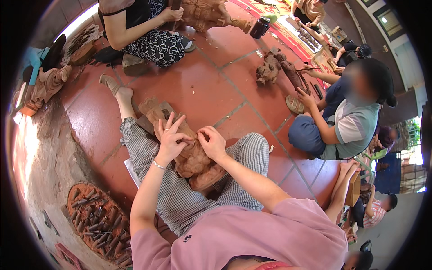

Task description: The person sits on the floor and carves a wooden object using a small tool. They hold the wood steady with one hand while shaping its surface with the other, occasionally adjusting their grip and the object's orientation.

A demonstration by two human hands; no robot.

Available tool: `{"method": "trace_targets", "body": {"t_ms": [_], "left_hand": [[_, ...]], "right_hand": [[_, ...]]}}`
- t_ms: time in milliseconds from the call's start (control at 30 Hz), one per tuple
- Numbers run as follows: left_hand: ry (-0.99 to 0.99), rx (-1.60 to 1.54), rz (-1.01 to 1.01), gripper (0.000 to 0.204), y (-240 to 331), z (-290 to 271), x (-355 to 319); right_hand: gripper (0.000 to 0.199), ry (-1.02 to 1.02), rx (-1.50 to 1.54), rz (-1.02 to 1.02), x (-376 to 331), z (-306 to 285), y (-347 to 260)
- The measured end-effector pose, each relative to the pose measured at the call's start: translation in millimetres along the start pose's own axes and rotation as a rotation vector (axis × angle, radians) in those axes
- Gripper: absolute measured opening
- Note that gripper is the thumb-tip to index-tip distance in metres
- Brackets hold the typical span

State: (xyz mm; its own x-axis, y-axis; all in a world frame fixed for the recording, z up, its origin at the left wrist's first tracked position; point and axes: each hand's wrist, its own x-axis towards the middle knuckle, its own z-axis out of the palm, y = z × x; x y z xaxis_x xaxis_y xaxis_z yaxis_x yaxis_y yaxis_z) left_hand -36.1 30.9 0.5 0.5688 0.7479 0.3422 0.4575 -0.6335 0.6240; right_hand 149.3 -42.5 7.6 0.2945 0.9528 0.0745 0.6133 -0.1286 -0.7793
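A reddish-brown carved wooden figure (192, 161) lies across my lap, between my bent legs, its far end resting on a wooden block. Over its left side is my left hand (170, 140), thumb and forefinger pinched together and the other fingers raised. A ring and a bracelet show on that hand and wrist. My right hand (213, 144) is closed in a pinch, its fingertips against the carving's upper right side. Whatever the fingertips of either hand hold is too small or hidden to tell.
At lower left, a round tray (73, 198) holds many wood-handled chisels among sawdust. A person at right works on a dark carving (288, 69); another sits at upper left beside a large carving (202, 13). A dark jar (260, 28) stands on the tiled floor (220, 96).
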Motion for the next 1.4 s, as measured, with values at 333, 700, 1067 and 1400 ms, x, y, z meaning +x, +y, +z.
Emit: {"method": "trace_targets", "body": {"t_ms": [333,700,1067,1400], "left_hand": [[0.091,0.009,-0.162,0.012,12,-7,-16],[0.308,0.09,-0.37,0.015,42,29,-25],[0.336,0.217,-0.445,0.012,50,40,-7],[0.292,0.296,-0.542,0.01,39,42,27]], "right_hand": [[0.019,-0.014,0.008,-0.001,-1,-3,-3],[0.019,-0.007,0.01,-0.036,-1,-1,3],[0.019,0.005,0.064,-0.065,-3,0,5],[0.017,0.02,0.098,-0.051,0,1,8]]}}
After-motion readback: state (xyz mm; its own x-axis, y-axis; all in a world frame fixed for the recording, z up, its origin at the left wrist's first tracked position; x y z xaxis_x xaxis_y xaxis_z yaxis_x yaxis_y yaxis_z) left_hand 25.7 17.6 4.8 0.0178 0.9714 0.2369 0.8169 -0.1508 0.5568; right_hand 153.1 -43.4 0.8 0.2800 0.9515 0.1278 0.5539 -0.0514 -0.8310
